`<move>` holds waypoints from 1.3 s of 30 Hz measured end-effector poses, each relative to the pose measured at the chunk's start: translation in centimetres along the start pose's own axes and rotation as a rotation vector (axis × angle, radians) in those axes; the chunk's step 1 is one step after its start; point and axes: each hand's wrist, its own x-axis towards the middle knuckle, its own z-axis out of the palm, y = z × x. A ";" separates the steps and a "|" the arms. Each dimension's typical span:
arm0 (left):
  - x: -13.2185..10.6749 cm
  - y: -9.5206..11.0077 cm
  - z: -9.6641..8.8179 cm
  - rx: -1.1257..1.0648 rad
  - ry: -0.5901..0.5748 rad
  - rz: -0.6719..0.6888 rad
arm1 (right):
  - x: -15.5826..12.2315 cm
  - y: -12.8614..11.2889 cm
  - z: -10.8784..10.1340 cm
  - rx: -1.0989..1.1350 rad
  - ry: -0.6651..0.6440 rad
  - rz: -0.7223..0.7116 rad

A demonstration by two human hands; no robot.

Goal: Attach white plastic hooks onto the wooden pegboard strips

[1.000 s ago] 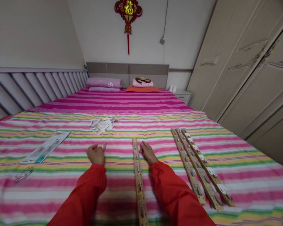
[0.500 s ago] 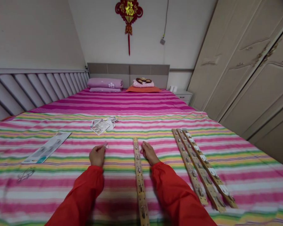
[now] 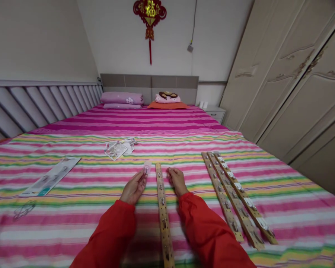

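My left hand is closed on a small clear adhesive hook, a see-through square held up just left of the wooden strip's far end. The wooden strip, with a row of metal hooks along it, lies lengthwise between my forearms. On its right side, my right hand has thumb and fingers pinched together close to the strip; whatever they may hold is too small to make out.
Three more hook strips lie to the right, one bearing white pieces. A flat package and a thin wire-like item are at left. Crumpled clear packaging lies farther back on the striped bed sheet.
My left hand has moved right toward the strip and turned, bringing the clear hook into plain view. My right hand stays in nearly the same place.
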 end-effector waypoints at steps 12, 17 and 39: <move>2.2 -1.5 2.7 0.357 -0.086 0.192 | 0.8 -3.6 3.1 0.090 -0.214 -0.022; 3.5 -1.5 3.2 0.468 -0.127 0.311 | 2.1 -3.1 3.1 0.096 -0.187 0.003; 9.5 -3.4 1.9 0.829 -0.039 0.500 | 6.2 2.1 2.8 -0.045 -0.078 -0.002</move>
